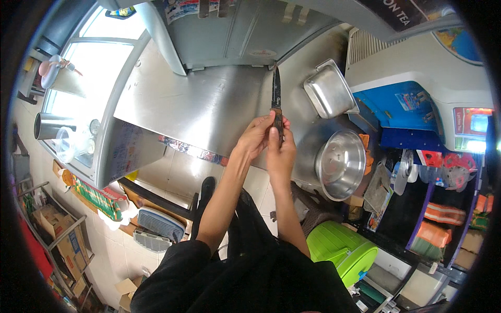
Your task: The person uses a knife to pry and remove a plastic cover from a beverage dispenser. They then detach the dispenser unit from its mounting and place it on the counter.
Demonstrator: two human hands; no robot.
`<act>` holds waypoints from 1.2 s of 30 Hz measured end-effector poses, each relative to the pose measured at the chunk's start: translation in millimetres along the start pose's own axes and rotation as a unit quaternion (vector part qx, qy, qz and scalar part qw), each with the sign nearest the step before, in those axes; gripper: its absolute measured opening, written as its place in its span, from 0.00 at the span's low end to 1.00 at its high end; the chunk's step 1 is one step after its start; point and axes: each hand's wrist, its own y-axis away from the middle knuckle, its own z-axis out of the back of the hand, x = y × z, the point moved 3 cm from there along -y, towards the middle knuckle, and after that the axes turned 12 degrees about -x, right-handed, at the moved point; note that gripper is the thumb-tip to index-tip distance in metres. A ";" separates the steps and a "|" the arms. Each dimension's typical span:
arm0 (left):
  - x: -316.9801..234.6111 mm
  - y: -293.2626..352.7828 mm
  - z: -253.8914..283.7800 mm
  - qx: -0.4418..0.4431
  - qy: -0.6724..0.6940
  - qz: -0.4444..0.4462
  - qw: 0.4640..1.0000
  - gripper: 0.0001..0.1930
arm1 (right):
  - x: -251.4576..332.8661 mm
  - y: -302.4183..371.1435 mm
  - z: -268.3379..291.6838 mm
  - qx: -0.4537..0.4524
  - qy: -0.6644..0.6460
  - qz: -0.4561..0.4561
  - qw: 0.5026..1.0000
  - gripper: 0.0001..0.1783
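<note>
1. Steel desk (198, 104), grey panel (229, 41) along far edge.
2. Knife (277, 96) over desk, blade pointing away; left hand (254, 136) and right hand (281, 156) both closed on its handle.
3. Right: rectangular steel pan (331, 93), round steel bowl (342, 164); contents unclear.
4. Lime-green lidded bucket (334, 245), inside hidden.

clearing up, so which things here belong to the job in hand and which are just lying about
In use:
- knife
- left hand and right hand, both holding it

Apparently just lying about:
- metal bowl
- metal pan
- green tub
- cardboard box
</note>
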 end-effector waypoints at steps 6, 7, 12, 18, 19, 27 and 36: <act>3.4 -5.9 0.7 -0.007 -0.027 0.018 0.999 0.20 | -23.2 -9.9 5.2 0.162 -0.494 -0.455 0.723 0.17; 4.4 -8.1 -1.3 0.005 -0.028 0.004 1.000 0.20 | -24.6 -13.0 7.5 0.153 -0.464 -0.428 0.760 0.17; 2.2 -6.0 -6.8 -0.013 -0.052 -0.015 0.998 0.20 | -21.5 -16.2 9.7 0.027 -0.216 -0.255 0.942 0.15; -3.1 -0.1 -17.8 -0.077 -0.141 -0.023 0.987 0.17 | 5.2 -14.0 3.7 -0.090 0.242 0.192 0.947 0.13; -1.8 -2.1 -20.1 -0.080 -0.118 -0.019 0.990 0.16 | 5.4 -13.4 5.8 -0.079 0.286 0.189 0.936 0.13; -1.2 -7.3 -26.9 -0.042 -0.137 -0.075 0.987 0.17 | -1.0 -13.1 29.4 0.090 -0.258 -0.295 0.915 0.17; 1.8 -5.7 -27.9 0.021 -0.025 -0.026 0.999 0.19 | -3.9 -21.8 25.0 0.088 -0.170 -0.258 0.947 0.16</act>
